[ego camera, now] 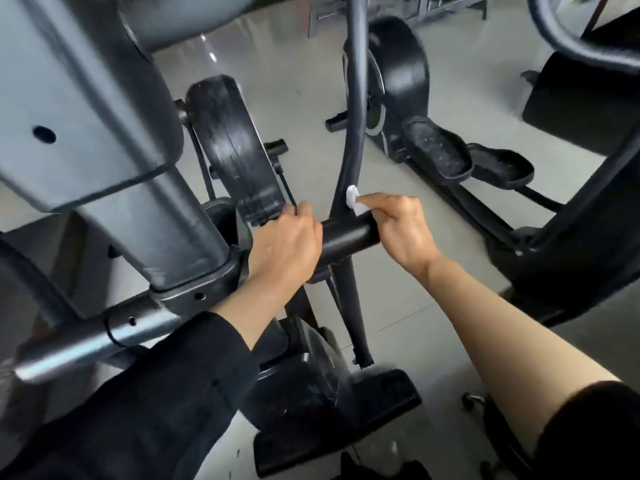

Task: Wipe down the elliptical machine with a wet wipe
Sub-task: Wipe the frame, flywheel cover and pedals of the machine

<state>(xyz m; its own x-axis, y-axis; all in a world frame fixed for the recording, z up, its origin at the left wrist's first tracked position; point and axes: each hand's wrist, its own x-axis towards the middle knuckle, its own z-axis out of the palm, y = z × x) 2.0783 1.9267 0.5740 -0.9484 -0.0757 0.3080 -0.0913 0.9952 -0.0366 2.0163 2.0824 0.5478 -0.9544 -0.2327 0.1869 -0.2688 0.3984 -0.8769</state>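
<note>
At the elliptical machine (pixel 194 244), wipe against the swing arm.
Right hand (pixel 401 230) fingers pinch the wet wipe (pixel 355 204) on the curved arm's (pixel 349 140) edge; left hand (pixel 287 247) fingers grip the black crossbar (pixel 349 235). Open floor (pixel 304 109) beyond.

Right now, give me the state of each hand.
Left hand: closed, gripping the black crossbar.
Right hand: closed, holding the white wipe against the curved bar.
</note>
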